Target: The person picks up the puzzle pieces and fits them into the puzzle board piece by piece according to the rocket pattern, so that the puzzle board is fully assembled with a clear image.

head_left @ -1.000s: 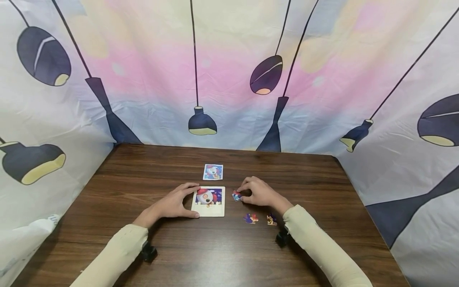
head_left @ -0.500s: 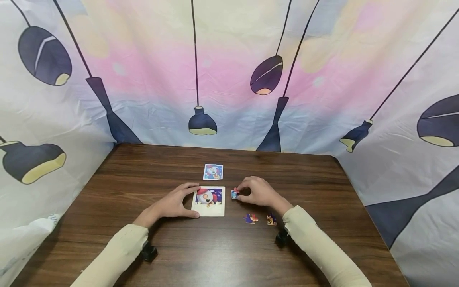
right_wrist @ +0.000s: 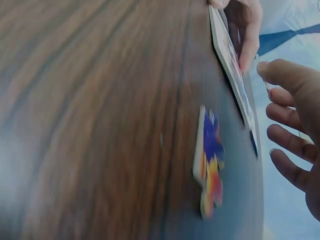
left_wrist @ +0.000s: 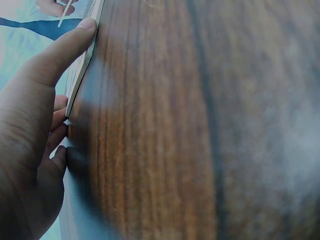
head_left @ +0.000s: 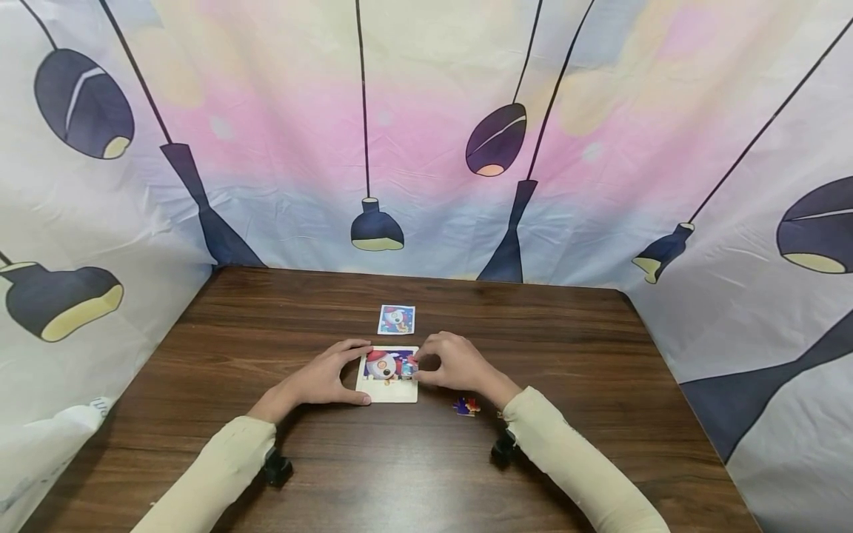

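A square jigsaw board (head_left: 380,394) lies flat, its upper part showing a white-faced figure in a red hat and its lower part bare cream. My left hand (head_left: 325,376) rests on its left side, fingers near the far corner and thumb near the close one; in the left wrist view the straight thumb (left_wrist: 65,50) touches the edge. Over the board's right side my right hand (head_left: 456,363) pinches a blue and red puzzle piece (head_left: 409,368), seen as a thin edge (left_wrist: 65,13) in the left wrist view. A purple and orange puzzle piece (right_wrist: 212,150) lies near the right wrist.
Behind the board lies a small printed card (head_left: 396,320) with a similar picture. Another puzzle piece is mostly hidden by the right cuff (head_left: 533,414). Cloth with printed lamps hangs around the brown wooden table (head_left: 300,466).
My right hand has moved left with the pinched puzzle piece, from the table beside the board to over its right side. The left hand stays in place.
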Motion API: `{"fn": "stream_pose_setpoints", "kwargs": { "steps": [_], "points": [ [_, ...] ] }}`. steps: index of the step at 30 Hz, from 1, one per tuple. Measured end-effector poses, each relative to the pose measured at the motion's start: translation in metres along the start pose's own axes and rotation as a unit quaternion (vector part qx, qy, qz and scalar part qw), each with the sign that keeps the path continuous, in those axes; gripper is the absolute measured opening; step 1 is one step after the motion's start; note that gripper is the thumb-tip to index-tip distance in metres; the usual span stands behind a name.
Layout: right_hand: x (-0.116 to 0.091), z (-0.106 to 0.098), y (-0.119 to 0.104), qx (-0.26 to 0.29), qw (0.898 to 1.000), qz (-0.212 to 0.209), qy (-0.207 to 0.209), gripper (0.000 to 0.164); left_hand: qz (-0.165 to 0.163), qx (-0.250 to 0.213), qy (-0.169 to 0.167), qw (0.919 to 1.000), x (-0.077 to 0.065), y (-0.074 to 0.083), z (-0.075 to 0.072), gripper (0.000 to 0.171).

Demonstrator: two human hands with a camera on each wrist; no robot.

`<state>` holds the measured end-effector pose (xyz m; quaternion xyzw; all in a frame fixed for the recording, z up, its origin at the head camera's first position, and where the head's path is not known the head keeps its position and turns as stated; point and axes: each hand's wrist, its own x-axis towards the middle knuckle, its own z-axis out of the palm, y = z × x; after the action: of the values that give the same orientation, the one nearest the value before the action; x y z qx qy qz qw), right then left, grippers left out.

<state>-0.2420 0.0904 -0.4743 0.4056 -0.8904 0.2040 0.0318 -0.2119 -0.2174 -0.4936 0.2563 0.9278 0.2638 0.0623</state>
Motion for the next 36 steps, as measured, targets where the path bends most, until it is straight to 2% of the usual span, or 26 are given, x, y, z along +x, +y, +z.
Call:
{"fn": "stream_pose_setpoints", "kwargs": {
  "steps": [13,18,25,36],
  "points": [
    [0.025,0.017,-0.027,-0.001,0.998,-0.052,-0.018,0.03,0.005,-0.001,-0.002,1.0,0.001,0.0,0.001,0.103],
    [0.029,0.024,-0.032,0.011,0.998,-0.05,-0.023,0.029,0.007,-0.003,-0.001,1.0,0.0,0.0,0.001,0.104],
    [0.035,0.032,-0.034,-0.01,0.998,-0.061,-0.022,0.027,0.014,-0.002,0.002,0.9999,0.001,0.0,0.0,0.104],
    [0.039,0.036,-0.038,-0.007,0.996,-0.073,-0.044,0.03,0.018,-0.006,0.0,0.9998,0.0,-0.001,0.0,0.106]
  ]
}}
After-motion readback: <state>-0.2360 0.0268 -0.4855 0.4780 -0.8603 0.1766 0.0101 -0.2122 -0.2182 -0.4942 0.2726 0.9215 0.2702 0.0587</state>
